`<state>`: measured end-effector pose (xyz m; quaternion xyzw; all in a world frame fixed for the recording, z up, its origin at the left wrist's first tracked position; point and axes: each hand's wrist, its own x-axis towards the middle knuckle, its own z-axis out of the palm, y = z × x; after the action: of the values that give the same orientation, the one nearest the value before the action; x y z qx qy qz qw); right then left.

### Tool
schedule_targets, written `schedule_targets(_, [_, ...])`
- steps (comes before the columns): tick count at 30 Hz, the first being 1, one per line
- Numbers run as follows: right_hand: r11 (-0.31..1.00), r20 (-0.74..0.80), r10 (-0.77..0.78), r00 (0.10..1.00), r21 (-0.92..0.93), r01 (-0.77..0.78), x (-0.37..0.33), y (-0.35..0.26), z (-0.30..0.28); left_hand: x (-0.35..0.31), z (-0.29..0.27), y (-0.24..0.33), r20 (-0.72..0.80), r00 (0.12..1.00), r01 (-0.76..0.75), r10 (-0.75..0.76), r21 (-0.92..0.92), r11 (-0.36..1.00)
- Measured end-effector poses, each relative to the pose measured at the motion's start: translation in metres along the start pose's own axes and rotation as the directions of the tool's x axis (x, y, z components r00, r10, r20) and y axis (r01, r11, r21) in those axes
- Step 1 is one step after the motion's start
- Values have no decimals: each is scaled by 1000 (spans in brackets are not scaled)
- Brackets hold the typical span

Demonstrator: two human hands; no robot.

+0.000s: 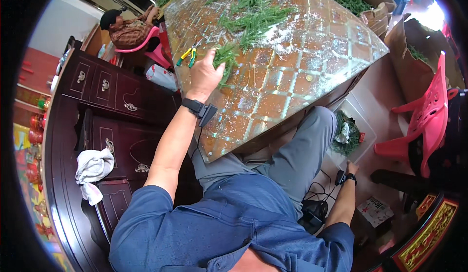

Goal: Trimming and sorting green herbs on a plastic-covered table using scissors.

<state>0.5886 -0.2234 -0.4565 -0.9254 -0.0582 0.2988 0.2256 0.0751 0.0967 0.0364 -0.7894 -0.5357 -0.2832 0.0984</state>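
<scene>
The left hand (205,74) grasps green sprigs (227,57), probably light, springy, best held by their stems, near the tabletop (273,89) left edge; I cannot tell whether the right hand (352,167) grips.

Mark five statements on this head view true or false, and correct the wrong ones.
1. The left hand is at a small green sprig over the table. True.
2. The right hand is above the tabletop too. False: it is down beside the table, near a green bundle.
3. A yellow-and-green tool lies on the table, left of the sprig. True.
4. The plastic chair at the right is blue. False: it is pink.
5. A whitish cloth hangs on the dark cabinet. True.
</scene>
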Motion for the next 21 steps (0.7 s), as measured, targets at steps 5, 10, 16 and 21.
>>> schedule_targets(5, [988, 235, -83, 968, 145, 50, 26, 19, 3, -5, 26, 4, 64, 995, 81, -77, -55, 995])
schedule_targets(10, [977, 321, -184, 929, 161, 138, 42, 16, -40, -5, 39, 11, 85, 986, 150, -140, -113, 982])
schedule_targets(16, [955, 143, -97, 985, 294, 51, -85, -55, -70, -26, 18, -15, -10, 996, 79, -85, -267, 960])
schedule_targets(21, [916, -99, -18, 995, 398, 56, -130, -15, -125, -21, 28, -15, 37, 999, 48, -38, -343, 938])
